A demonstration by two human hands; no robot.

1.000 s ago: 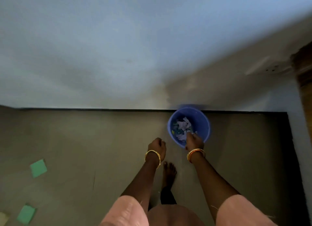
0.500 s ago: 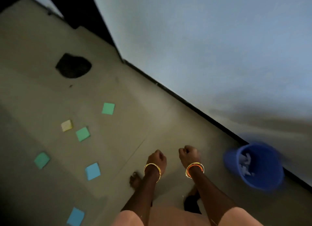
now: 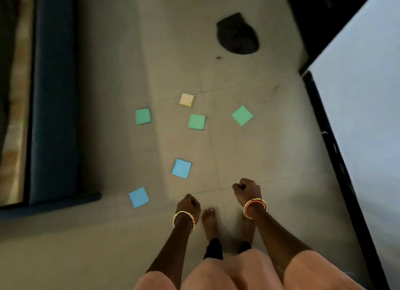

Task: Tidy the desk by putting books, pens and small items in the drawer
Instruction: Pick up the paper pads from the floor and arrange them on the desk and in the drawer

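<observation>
Several square paper notes lie scattered on the tiled floor ahead of me. Two are blue, one (image 3: 181, 168) close ahead and one (image 3: 138, 197) to its lower left. Three are green: one note (image 3: 143, 116) at the left, one note (image 3: 196, 121) in the middle, one note (image 3: 242, 115) at the right. A yellow note (image 3: 186, 99) lies farthest. My left hand (image 3: 187, 204) and my right hand (image 3: 245, 191) hang in front of me with fingers curled into fists, and nothing shows in either. Both hover above the floor, short of the nearest blue note.
A dark blue piece of furniture (image 3: 54, 99) runs along the left. A black mat (image 3: 237, 35) lies on the floor far ahead. A pale wall (image 3: 363, 108) with black skirting (image 3: 331, 142) borders the right. My bare feet (image 3: 209, 221) stand on the tiles.
The view has swung left, away from the blue bin, which is gone from sight. My right hand left the bin and curled into a fist. The notes now lie straight ahead.
</observation>
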